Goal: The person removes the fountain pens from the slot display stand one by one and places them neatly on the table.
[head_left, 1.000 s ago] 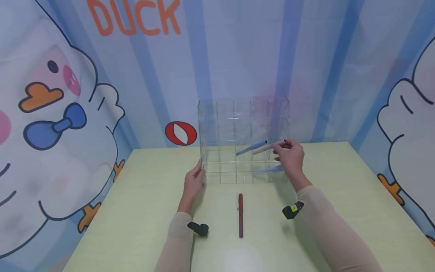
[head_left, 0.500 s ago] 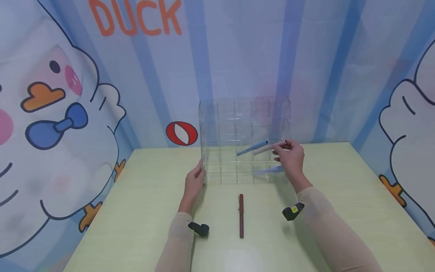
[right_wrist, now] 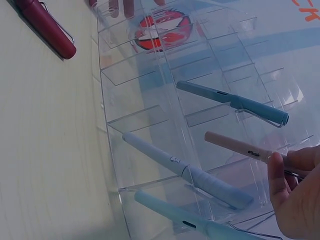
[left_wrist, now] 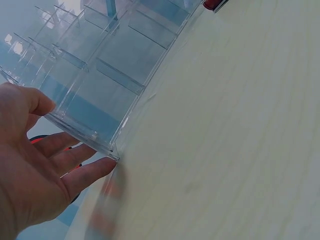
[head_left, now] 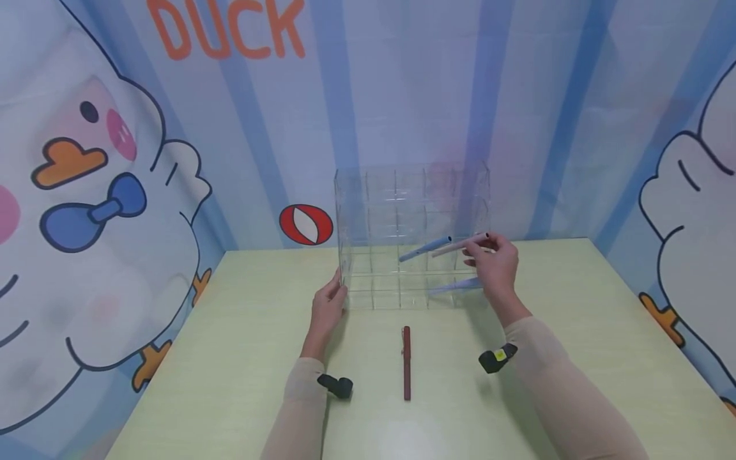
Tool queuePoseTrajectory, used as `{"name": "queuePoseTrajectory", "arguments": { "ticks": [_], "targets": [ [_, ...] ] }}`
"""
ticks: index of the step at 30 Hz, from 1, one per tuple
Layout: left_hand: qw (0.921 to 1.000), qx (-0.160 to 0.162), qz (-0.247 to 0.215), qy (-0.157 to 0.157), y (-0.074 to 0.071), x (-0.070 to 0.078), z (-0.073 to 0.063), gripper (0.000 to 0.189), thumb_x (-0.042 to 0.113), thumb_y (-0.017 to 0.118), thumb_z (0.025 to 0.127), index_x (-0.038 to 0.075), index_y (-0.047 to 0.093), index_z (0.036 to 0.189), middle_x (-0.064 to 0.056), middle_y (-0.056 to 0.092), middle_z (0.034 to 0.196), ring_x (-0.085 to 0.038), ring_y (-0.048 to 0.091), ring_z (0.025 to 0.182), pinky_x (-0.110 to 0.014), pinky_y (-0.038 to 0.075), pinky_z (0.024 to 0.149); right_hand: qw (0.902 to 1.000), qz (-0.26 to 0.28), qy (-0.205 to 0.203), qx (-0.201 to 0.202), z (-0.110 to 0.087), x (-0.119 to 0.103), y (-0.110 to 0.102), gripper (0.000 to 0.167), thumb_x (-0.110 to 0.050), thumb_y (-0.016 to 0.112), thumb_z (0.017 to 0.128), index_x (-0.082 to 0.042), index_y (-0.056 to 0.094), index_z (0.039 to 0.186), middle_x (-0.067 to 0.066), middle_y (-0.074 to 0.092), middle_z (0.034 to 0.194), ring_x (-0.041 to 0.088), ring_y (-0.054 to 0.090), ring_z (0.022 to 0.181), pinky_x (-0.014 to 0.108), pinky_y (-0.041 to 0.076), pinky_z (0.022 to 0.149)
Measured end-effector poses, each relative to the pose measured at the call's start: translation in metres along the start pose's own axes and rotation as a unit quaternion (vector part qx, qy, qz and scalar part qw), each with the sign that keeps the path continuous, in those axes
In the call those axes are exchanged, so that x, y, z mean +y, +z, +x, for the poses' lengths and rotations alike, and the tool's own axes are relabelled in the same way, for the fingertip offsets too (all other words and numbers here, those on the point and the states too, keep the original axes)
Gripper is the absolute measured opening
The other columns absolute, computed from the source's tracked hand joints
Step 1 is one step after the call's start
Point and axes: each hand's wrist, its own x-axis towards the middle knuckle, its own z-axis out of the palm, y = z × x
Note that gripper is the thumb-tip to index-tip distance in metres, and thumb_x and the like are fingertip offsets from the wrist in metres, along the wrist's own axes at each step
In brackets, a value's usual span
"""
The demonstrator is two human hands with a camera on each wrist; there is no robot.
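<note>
A clear acrylic organizer (head_left: 385,281) with rows of compartments stands on the table. My left hand (head_left: 329,306) holds its left side wall, thumb by the front edge and fingers along the outer face (left_wrist: 35,165). At its right side, my right hand (head_left: 497,265) pinches a pale pink pen (right_wrist: 232,145) between thumb and fingers. The pen slants, its clip end toward the hand and its other end pointing at the compartments. A blue pen (head_left: 425,249) leans in the organizer just left of it. Lower down lie a pale lavender pen (right_wrist: 185,170) and a light teal pen (right_wrist: 200,225).
A dark red pen (head_left: 407,364) with a clip lies on the pale wood-look table (head_left: 241,383), in front of the organizer. Behind stands a striped blue backdrop (head_left: 402,96) with duck drawings. Each sleeve carries a small black camera (head_left: 497,358).
My right hand has shifted slightly right and up with the pink pen, drawing its far end a little away from the blue pen. My left hand stays on the organizer.
</note>
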Motion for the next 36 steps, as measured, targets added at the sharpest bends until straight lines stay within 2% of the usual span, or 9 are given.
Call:
{"name": "queuePoseTrajectory", "arguments": {
  "ticks": [5, 12, 19, 22, 25, 29, 32, 36],
  "targets": [
    [1.0, 0.005, 0.003, 0.002, -0.001, 0.0, 0.0, 0.049, 0.02, 0.05, 0.103, 0.026, 0.044, 0.151, -0.007, 0.045, 0.153, -0.035, 0.054, 0.092, -0.027, 0.044, 0.06, 0.9995, 0.031, -0.007, 0.004, -0.003, -0.004, -0.001, 0.025, -0.007, 0.07, 0.092, 0.003, 0.061, 0.113, 0.01, 0.06, 0.102, 0.016, 0.069, 0.083, 0.027, 0.058, 0.073],
    [0.9999, 0.008, 0.0, 0.012, -0.002, 0.001, 0.0, 0.049, 0.018, 0.051, 0.102, 0.024, 0.045, 0.151, -0.008, 0.047, 0.151, -0.027, 0.049, 0.074, -0.024, 0.043, 0.057, 0.9986, 0.037, -0.033, 0.021, -0.004, -0.003, -0.004, 0.029, -0.006, 0.072, 0.09, 0.005, 0.062, 0.115, 0.009, 0.06, 0.1, 0.019, 0.067, 0.085, 0.028, 0.057, 0.076],
    [0.9997, 0.014, 0.005, 0.021, -0.001, -0.001, -0.001, 0.049, 0.017, 0.05, 0.102, 0.021, 0.045, 0.15, -0.014, 0.047, 0.15, -0.028, 0.052, 0.077, -0.024, 0.043, 0.056, 0.9953, 0.081, -0.039, 0.033, -0.005, -0.001, -0.004, 0.026, -0.002, 0.069, 0.089, 0.0, 0.061, 0.114, 0.009, 0.059, 0.101, 0.02, 0.068, 0.082, 0.03, 0.058, 0.074],
    [0.9995, 0.014, 0.007, 0.028, 0.0, -0.002, 0.0, 0.049, 0.017, 0.05, 0.101, 0.02, 0.045, 0.15, -0.016, 0.047, 0.15, -0.023, 0.052, 0.073, -0.023, 0.043, 0.056, 0.9935, 0.095, -0.049, 0.039, -0.006, -0.002, -0.005, 0.028, -0.001, 0.066, 0.09, 0.0, 0.061, 0.117, 0.009, 0.058, 0.102, 0.024, 0.069, 0.083, 0.029, 0.058, 0.072],
    [0.9997, 0.009, 0.005, 0.023, 0.001, -0.002, 0.001, 0.049, 0.017, 0.05, 0.102, 0.022, 0.045, 0.15, -0.013, 0.046, 0.151, -0.02, 0.049, 0.069, -0.023, 0.043, 0.055, 0.9912, 0.106, -0.063, 0.047, -0.008, -0.003, -0.008, 0.033, 0.0, 0.064, 0.09, 0.001, 0.059, 0.123, 0.01, 0.057, 0.103, 0.027, 0.069, 0.085, 0.029, 0.058, 0.07],
    [0.9999, 0.005, 0.0, 0.01, 0.001, -0.002, 0.003, 0.049, 0.018, 0.051, 0.103, 0.025, 0.045, 0.151, -0.007, 0.047, 0.151, -0.024, 0.05, 0.076, -0.023, 0.043, 0.056, 0.9876, 0.12, -0.081, 0.061, -0.009, -0.003, -0.01, 0.035, 0.0, 0.062, 0.091, -0.003, 0.06, 0.126, 0.009, 0.056, 0.104, 0.021, 0.069, 0.079, 0.027, 0.058, 0.062],
    [0.9999, 0.005, 0.002, 0.009, 0.001, -0.002, 0.003, 0.048, 0.017, 0.051, 0.103, 0.024, 0.045, 0.151, -0.007, 0.046, 0.151, -0.026, 0.054, 0.085, -0.024, 0.043, 0.057, 0.9852, 0.126, -0.094, 0.069, -0.01, -0.004, -0.011, 0.035, -0.001, 0.061, 0.092, -0.008, 0.061, 0.126, 0.009, 0.055, 0.104, 0.015, 0.068, 0.077, 0.026, 0.057, 0.057],
    [0.9999, 0.01, 0.005, 0.01, 0.001, -0.002, 0.002, 0.048, 0.017, 0.051, 0.103, 0.024, 0.045, 0.15, -0.006, 0.047, 0.151, -0.027, 0.057, 0.092, -0.024, 0.044, 0.058, 0.9827, 0.13, -0.109, 0.074, -0.01, -0.006, -0.012, 0.035, -0.002, 0.059, 0.094, -0.01, 0.06, 0.129, 0.008, 0.054, 0.105, 0.018, 0.068, 0.081, 0.026, 0.056, 0.056]
  ]
}}
